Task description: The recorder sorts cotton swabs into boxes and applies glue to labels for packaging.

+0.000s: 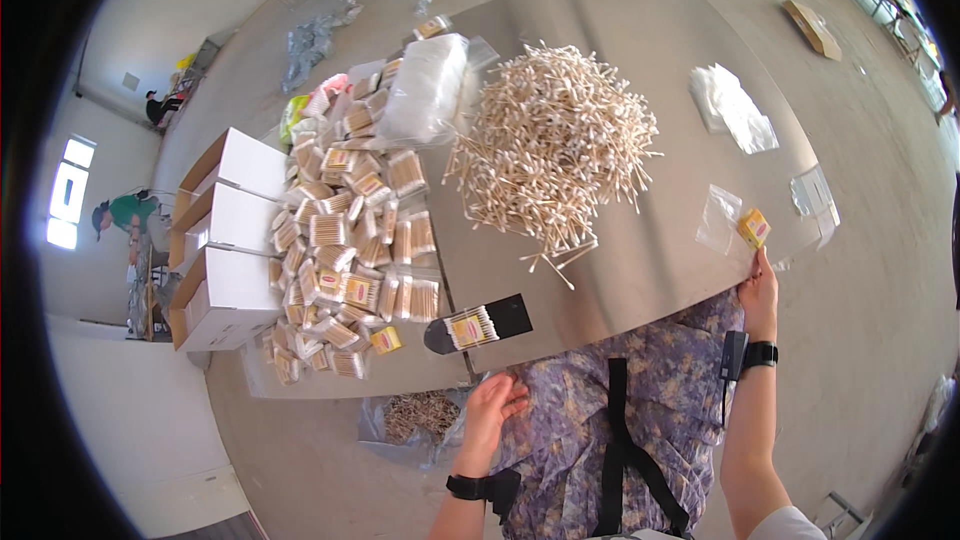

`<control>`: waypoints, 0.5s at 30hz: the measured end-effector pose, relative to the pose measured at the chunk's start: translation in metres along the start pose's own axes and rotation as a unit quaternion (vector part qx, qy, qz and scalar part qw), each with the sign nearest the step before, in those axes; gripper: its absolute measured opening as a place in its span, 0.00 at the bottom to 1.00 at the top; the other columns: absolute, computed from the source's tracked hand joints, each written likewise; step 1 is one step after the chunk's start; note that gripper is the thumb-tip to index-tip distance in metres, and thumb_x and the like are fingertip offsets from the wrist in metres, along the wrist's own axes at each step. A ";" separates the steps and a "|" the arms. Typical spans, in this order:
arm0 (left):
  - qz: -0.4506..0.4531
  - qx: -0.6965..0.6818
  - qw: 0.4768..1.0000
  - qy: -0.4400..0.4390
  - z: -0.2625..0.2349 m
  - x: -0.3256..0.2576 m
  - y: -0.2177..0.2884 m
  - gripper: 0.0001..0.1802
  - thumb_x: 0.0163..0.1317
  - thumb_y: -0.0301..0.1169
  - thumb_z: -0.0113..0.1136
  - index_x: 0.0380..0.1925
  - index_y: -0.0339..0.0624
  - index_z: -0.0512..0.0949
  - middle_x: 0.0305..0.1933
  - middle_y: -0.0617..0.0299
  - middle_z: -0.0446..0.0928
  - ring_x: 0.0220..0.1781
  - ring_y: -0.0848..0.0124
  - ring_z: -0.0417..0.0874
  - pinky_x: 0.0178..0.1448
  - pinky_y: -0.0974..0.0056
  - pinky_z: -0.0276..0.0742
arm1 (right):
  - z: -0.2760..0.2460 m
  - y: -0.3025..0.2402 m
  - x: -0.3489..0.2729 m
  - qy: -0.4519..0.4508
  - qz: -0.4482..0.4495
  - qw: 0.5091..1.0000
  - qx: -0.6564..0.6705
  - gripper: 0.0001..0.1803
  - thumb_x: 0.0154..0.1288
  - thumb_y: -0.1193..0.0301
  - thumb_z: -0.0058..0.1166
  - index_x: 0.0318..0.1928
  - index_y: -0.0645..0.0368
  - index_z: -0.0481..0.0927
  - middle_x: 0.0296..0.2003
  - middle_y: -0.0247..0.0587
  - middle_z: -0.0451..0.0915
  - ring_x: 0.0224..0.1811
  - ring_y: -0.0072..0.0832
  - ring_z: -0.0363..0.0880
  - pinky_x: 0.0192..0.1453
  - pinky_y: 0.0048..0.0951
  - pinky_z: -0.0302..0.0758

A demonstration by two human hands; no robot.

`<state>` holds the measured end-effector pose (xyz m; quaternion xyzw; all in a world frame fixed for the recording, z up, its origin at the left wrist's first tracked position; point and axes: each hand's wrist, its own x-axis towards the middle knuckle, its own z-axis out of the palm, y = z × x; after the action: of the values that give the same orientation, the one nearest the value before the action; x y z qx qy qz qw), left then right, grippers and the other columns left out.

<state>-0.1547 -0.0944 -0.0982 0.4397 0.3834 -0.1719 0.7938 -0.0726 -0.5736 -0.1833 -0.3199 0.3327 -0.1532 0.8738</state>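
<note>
My right hand (pixel 760 296) reaches past the table's right front edge. Its outstretched finger meets the lower edge of a small stack of yellow cards (pixel 754 228), beside a clear plastic bag (pixel 719 219). My left hand (pixel 490 408) hovers below the front edge, empty, with loosely bent fingers apart. Just above it on the table, a row of cotton swabs with a yellow label card (pixel 471 328) lies across a black holder (pixel 513 315). A large heap of loose cotton swabs (pixel 560 145) covers the middle of the metal table (pixel 640 270).
Several packed swab bags (pixel 345 230) pile up at left beside white cartons (pixel 235 230). A wrapped stack of clear bags (pixel 425 90) lies behind them, with more bags (pixel 732 108) at far right. Below the table sits a bag of swabs (pixel 420 418). A person in green (pixel 130 210) stands far left.
</note>
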 end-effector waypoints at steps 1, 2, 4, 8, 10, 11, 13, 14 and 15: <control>0.016 0.190 0.981 -0.035 0.004 -0.002 0.009 0.17 0.67 0.34 0.56 0.48 0.32 0.73 0.43 0.54 0.79 0.42 0.67 0.83 0.44 0.64 0.81 | -0.005 -0.001 0.003 -0.010 -0.001 1.000 -0.023 0.18 0.71 0.61 0.49 0.52 0.62 0.75 0.46 0.38 0.80 0.48 0.28 0.79 0.56 0.29 0.73; 0.031 0.373 0.925 -0.066 0.010 -0.005 0.019 0.17 0.67 0.35 0.56 0.48 0.32 0.74 0.41 0.55 0.80 0.42 0.69 0.83 0.45 0.65 0.80 | -0.010 -0.002 0.006 -0.016 -0.001 1.000 -0.021 0.18 0.71 0.61 0.49 0.52 0.62 0.75 0.46 0.38 0.80 0.48 0.28 0.79 0.56 0.29 0.73; 0.015 0.480 0.874 -0.079 0.029 -0.017 0.057 0.18 0.66 0.37 0.57 0.47 0.33 0.75 0.37 0.58 0.81 0.39 0.71 0.83 0.44 0.68 0.78 | -0.007 -0.003 0.006 0.027 -0.005 0.999 -0.040 0.16 0.70 0.63 0.50 0.48 0.65 0.76 0.44 0.41 0.81 0.46 0.30 0.79 0.51 0.31 0.76; 0.235 0.463 0.845 -0.128 0.089 -0.023 0.143 0.21 0.66 0.34 0.57 0.55 0.34 0.69 0.45 0.56 0.79 0.42 0.73 0.81 0.45 0.68 0.78 | -0.006 -0.001 0.007 0.043 -0.030 0.998 -0.036 0.17 0.71 0.63 0.50 0.47 0.67 0.76 0.43 0.42 0.81 0.43 0.29 0.80 0.49 0.30 0.76; 0.322 0.453 0.827 -0.087 0.111 0.009 0.190 0.25 0.64 0.33 0.58 0.58 0.35 0.65 0.50 0.54 0.76 0.45 0.70 0.80 0.47 0.67 0.77 | -0.003 -0.001 0.005 0.039 -0.038 0.998 -0.039 0.17 0.71 0.62 0.50 0.46 0.66 0.76 0.42 0.41 0.81 0.42 0.28 0.80 0.48 0.30 0.76; 0.394 0.502 0.769 -0.030 0.123 0.036 0.213 0.26 0.63 0.33 0.59 0.58 0.35 0.65 0.51 0.52 0.75 0.48 0.67 0.79 0.49 0.64 0.77 | -0.003 -0.003 0.002 0.039 -0.048 0.997 -0.049 0.16 0.71 0.62 0.50 0.44 0.66 0.76 0.42 0.41 0.81 0.42 0.28 0.80 0.48 0.30 0.76; 0.479 0.574 0.661 0.065 0.139 0.095 0.259 0.33 0.59 0.38 0.64 0.60 0.35 0.63 0.56 0.47 0.71 0.55 0.59 0.76 0.56 0.58 0.73 | -0.005 -0.003 0.000 0.038 -0.049 0.997 -0.054 0.15 0.70 0.63 0.51 0.43 0.65 0.76 0.41 0.41 0.81 0.41 0.27 0.80 0.46 0.29 0.77; 0.495 0.603 0.618 0.100 0.146 0.124 0.280 0.39 0.55 0.43 0.67 0.62 0.34 0.62 0.61 0.45 0.68 0.60 0.54 0.72 0.61 0.54 0.71 | -0.006 -0.002 0.002 0.037 -0.049 0.996 -0.062 0.15 0.70 0.63 0.52 0.41 0.65 0.75 0.40 0.40 0.80 0.40 0.27 0.80 0.45 0.28 0.77; 0.502 0.603 0.612 0.101 0.151 0.148 0.294 0.39 0.55 0.43 0.67 0.62 0.34 0.62 0.61 0.45 0.68 0.60 0.54 0.72 0.61 0.54 0.71 | -0.009 0.002 0.004 0.062 -0.070 0.994 -0.064 0.13 0.69 0.65 0.53 0.36 0.62 0.72 0.37 0.39 0.80 0.39 0.25 0.80 0.44 0.26 0.77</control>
<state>0.1893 -0.0468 0.0044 0.9574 -0.0094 0.1062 0.2684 -0.0757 -0.5783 -0.1912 -0.3872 0.3720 -0.2118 0.8166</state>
